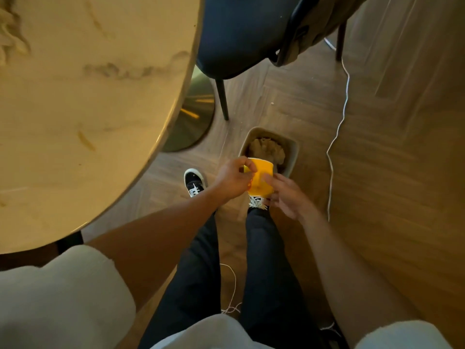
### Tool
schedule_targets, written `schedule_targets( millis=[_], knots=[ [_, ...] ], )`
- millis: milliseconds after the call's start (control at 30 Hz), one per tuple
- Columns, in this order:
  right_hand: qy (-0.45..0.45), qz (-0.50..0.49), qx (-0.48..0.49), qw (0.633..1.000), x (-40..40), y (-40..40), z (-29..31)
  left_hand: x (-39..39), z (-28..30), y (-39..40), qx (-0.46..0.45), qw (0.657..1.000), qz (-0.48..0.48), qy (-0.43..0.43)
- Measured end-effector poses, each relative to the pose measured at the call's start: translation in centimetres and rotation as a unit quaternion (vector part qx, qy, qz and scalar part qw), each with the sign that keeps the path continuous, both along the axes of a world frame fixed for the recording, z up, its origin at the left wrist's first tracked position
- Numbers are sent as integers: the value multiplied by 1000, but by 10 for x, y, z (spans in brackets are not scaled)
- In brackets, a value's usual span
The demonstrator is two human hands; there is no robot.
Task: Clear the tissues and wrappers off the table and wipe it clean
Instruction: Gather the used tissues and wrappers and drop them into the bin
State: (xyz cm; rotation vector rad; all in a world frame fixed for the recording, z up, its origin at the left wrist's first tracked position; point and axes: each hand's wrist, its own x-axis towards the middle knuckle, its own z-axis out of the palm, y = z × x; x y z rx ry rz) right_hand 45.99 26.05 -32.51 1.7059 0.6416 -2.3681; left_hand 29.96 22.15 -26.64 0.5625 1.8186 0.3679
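Observation:
A yellow wrapper [261,176] hangs over a small grey waste bin [293,149] on the floor. My left hand [232,178] pinches the wrapper's left edge with curled fingers. My right hand [286,195] touches its right side with fairly straight fingers. Crumpled tissues [266,148] fill the bin. The round marble table [75,109] lies to the left, and a crumpled tissue [11,34] shows at its far left edge.
A dark blue chair [241,34] with a cloth draped over its back stands beyond the bin. A white cable [338,127] runs along the wooden floor to the right. The table's brass base [193,117] sits left of the chair leg.

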Motion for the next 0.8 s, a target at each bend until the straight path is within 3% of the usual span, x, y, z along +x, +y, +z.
schedule_targets(
  millis=[300, 467, 567, 800],
  knots=[
    [-120, -162, 22, 979, -7, 6, -28, 3, -1, -12, -29, 999, 34, 5],
    [-175, -39, 30, 983, -9, 7, -23, -10, 11, -31, -42, 997, 64, -10],
    [-162, 40, 65, 984, -8, 6, 0, -19, 31, -43, -22, 997, 69, -17],
    [-101, 80, 147, 981, -36, 0, 95, -31, 104, -64, 33, 996, 79, -34]
  ],
)
